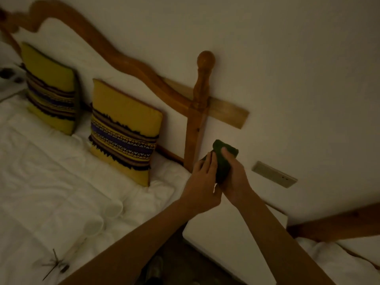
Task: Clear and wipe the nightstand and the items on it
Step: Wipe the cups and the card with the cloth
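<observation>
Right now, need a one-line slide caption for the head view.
Both hands, left and right, hold a dark green cloth above the white nightstand beside the bed.

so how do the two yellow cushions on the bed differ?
The near cushion stands closer to the bedpost and hands, its patterned band sharp and clearly lit. The far cushion sits further along the headboard, looks smaller in frame, and its band is blurrier and darker. Both are yellow with a striped purple band, propped upright against the headboard.
</observation>
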`<state>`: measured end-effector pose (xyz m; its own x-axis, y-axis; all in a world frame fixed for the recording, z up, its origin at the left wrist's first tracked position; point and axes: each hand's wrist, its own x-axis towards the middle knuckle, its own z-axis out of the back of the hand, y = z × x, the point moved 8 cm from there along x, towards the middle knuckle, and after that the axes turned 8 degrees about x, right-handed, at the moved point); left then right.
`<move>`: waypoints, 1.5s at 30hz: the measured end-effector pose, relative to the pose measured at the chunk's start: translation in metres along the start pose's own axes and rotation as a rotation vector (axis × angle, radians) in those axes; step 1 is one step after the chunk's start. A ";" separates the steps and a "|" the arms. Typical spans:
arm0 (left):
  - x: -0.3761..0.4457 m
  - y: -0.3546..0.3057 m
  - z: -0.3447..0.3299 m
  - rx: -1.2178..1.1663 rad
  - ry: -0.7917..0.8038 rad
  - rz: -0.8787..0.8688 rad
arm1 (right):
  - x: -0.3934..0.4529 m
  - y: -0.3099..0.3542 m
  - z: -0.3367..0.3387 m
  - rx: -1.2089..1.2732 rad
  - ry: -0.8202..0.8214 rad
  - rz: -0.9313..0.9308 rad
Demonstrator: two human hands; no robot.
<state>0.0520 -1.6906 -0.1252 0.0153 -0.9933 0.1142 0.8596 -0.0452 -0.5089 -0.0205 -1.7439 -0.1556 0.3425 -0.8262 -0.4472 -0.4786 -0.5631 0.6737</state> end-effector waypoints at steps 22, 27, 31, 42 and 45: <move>-0.074 0.219 -0.061 -0.679 0.071 0.514 | 0.074 -0.211 -0.023 -0.348 -0.089 -0.388; -0.125 0.309 -0.106 -0.267 0.290 0.522 | 0.099 -0.268 0.006 -0.276 -0.305 -0.480; -0.159 0.414 -0.111 0.053 0.294 0.753 | 0.127 -0.302 0.025 -0.297 -0.331 -0.478; -0.176 0.521 -0.161 0.183 0.548 1.056 | 0.151 -0.340 0.072 -0.364 -0.422 -0.492; -0.168 0.518 -0.146 0.224 0.433 1.058 | 0.149 -0.322 0.069 -0.374 -0.407 -0.459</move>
<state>0.4197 -1.5629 -0.5328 0.6404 -0.4789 -0.6004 0.5935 0.8048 -0.0088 0.1292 -1.6870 -0.4802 0.0791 -0.4887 -0.8688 -0.0246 -0.8723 0.4884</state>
